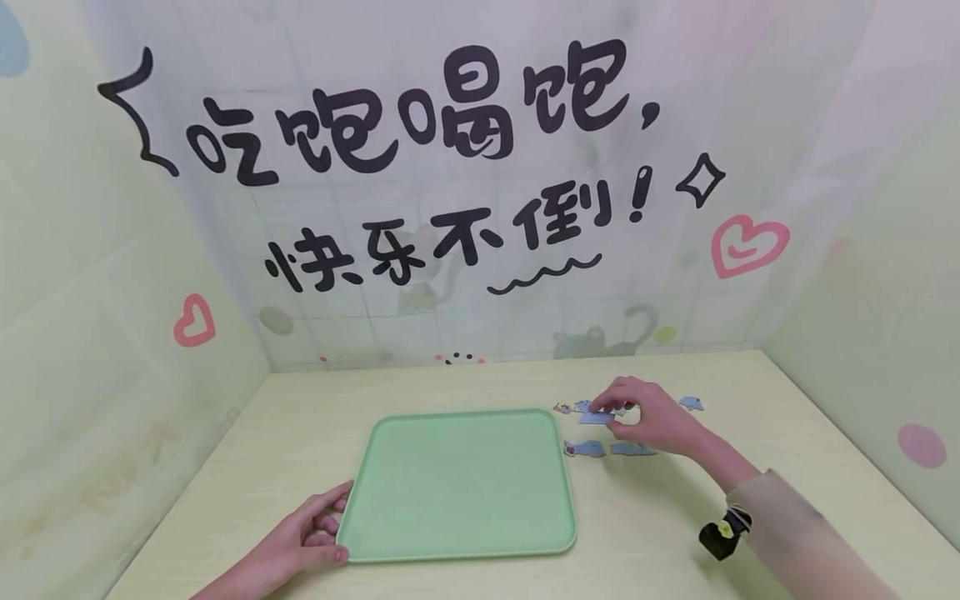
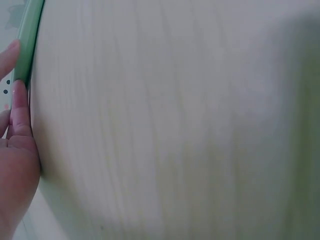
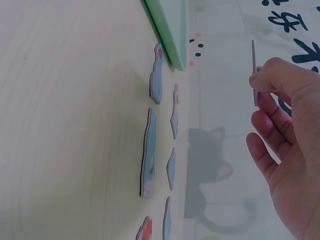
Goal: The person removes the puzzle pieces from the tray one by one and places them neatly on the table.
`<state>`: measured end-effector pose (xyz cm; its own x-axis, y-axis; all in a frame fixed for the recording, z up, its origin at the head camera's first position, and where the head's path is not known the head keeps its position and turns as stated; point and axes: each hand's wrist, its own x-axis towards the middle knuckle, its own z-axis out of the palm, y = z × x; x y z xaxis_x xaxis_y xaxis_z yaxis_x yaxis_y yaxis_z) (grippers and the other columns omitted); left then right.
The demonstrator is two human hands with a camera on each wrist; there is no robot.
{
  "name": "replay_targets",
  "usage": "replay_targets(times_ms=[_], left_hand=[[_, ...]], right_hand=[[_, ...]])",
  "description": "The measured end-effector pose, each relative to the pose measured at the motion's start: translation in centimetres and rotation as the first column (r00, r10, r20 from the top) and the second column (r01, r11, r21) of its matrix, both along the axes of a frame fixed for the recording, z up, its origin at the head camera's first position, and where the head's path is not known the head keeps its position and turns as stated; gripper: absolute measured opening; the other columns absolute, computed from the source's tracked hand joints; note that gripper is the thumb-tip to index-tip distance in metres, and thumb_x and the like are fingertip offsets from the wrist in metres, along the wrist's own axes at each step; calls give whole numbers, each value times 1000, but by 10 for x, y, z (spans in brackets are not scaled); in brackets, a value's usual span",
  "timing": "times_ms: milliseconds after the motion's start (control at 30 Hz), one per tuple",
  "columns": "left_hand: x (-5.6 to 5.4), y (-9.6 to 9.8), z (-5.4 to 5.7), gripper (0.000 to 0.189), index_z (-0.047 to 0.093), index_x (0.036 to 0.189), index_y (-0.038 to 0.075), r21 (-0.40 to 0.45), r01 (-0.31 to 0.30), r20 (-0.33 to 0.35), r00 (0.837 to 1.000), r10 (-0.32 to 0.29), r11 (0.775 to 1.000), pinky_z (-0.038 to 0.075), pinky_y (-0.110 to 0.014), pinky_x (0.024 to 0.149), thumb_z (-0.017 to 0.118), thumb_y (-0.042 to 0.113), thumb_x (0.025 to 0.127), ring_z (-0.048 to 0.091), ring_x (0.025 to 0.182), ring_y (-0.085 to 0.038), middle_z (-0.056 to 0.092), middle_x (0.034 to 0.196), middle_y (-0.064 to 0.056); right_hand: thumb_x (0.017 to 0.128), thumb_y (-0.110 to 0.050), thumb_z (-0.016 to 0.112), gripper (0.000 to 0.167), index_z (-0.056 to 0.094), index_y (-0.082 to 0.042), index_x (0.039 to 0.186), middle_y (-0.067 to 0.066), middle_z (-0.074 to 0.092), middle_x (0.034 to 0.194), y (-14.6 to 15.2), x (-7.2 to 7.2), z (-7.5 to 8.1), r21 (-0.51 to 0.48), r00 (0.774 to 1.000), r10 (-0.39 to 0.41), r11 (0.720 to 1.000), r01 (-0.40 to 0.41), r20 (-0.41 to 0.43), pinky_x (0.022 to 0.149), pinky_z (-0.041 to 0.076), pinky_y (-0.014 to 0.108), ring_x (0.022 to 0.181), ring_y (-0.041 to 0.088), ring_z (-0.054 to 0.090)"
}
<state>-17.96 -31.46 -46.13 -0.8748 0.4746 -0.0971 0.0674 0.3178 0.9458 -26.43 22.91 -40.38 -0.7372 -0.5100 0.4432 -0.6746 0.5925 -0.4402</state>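
Note:
A pale green tray [image 1: 459, 485] lies flat on the table, its surface bare. At its left edge, near the front corner, my left hand [image 1: 288, 537] grips the rim; in the left wrist view the fingers meet the tray's side [image 2: 31, 37]. My right hand [image 1: 654, 421] pinches a thin, flat blue puzzle piece [image 1: 596, 418] between thumb and fingers. The right wrist view shows that piece [image 3: 253, 70] edge-on, raised over the table. Beneath and around the hand lie several blue puzzle pieces, including one with a red spot [image 1: 585, 449] beside the tray and a longer one [image 3: 148, 155].
The puzzle pieces lie in two rough rows right of the tray, with one piece [image 1: 692, 403] at the far right. The light wooden table [image 1: 300, 417] is enclosed by a printed back wall [image 1: 450, 333] and side walls. A black wrist device [image 1: 723, 537] sits at the right sleeve.

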Motion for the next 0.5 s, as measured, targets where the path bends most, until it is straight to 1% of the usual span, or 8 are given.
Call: replay_targets(times_ms=[67, 133, 267, 367, 500], left_hand=[[0, 0, 0, 91, 11, 156, -5, 0, 1, 1, 1000, -1, 1000, 51, -18, 81, 71, 8, 88, 50, 97, 1, 33, 133, -15], [1, 0, 1, 90, 12, 156, -5, -3, 3, -2, 1000, -3, 1000, 51, -18, 82, 71, 8, 88, 50, 97, 1, 35, 132, -13], [1, 0, 1, 89, 13, 155, -5, -8, 10, -7, 1000, -10, 1000, 51, -17, 82, 71, 8, 89, 50, 97, 2, 36, 131, -11], [1, 0, 2, 89, 12, 155, -5, -7, 12, -2, 1000, -12, 1000, 50, -17, 82, 70, 9, 89, 49, 97, 2, 37, 130, -9], [0, 0, 2, 90, 12, 155, -6, -1, 12, 4, 1000, -12, 1000, 51, -17, 82, 70, 8, 89, 50, 97, 2, 36, 131, -11]], right_hand=[[80, -2, 74, 28, 74, -16, 104, -11, 64, 92, 9, 2, -1, 7, 1000, -23, 1000, 23, -10, 73, 52, 22, 82, 3, 56], [80, -1, 74, 29, 73, -15, 104, -10, 64, 91, 19, 4, -2, 11, 999, -44, 999, 45, -17, 73, 53, 26, 82, 5, 58], [79, 0, 75, 29, 73, -15, 104, -9, 63, 91, 40, 9, -5, 26, 995, -100, 995, 100, -4, 74, 54, 29, 82, 8, 58], [79, 1, 75, 30, 73, -17, 103, -10, 62, 91, 54, 12, -7, 32, 990, -140, 990, 140, 3, 73, 52, 27, 82, 6, 57], [77, 2, 76, 32, 74, -18, 101, -10, 63, 90, 71, 15, -12, 19, 985, -173, 985, 173, -27, 71, 51, 24, 81, 3, 56]])
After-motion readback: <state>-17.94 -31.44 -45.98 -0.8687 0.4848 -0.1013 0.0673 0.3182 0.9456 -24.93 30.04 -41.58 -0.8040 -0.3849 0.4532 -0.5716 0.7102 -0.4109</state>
